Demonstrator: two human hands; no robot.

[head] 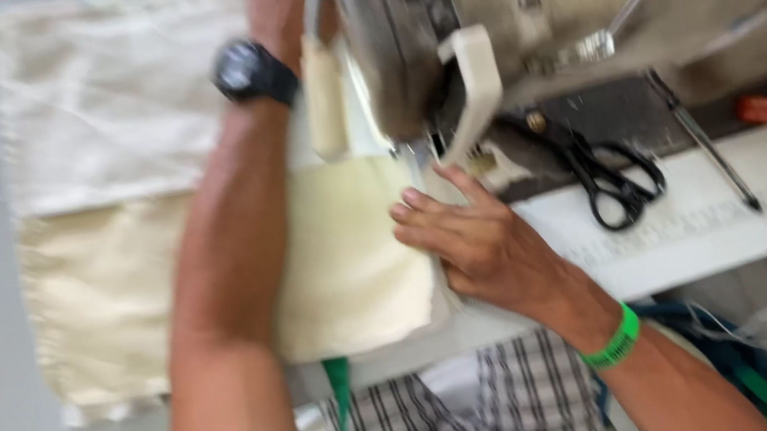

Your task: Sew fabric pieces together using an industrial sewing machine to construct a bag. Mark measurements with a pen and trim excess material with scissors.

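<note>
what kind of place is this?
Likely a sewing workshop: a sewing machine on a white table, cream cloth under the right hand, black scissors beside it.

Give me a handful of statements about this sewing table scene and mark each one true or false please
1. The right hand rests on the cream fabric beside the sewing machine. True.
2. The left wrist wears a green band. False: the left wrist carries a black watch; the green wristband is on the right wrist.
3. Black scissors lie on the table right of the machine's needle area. True.
4. The scissors are held in the right hand. False: they lie untouched.
5. The left hand reaches behind the machine head. True.
</note>
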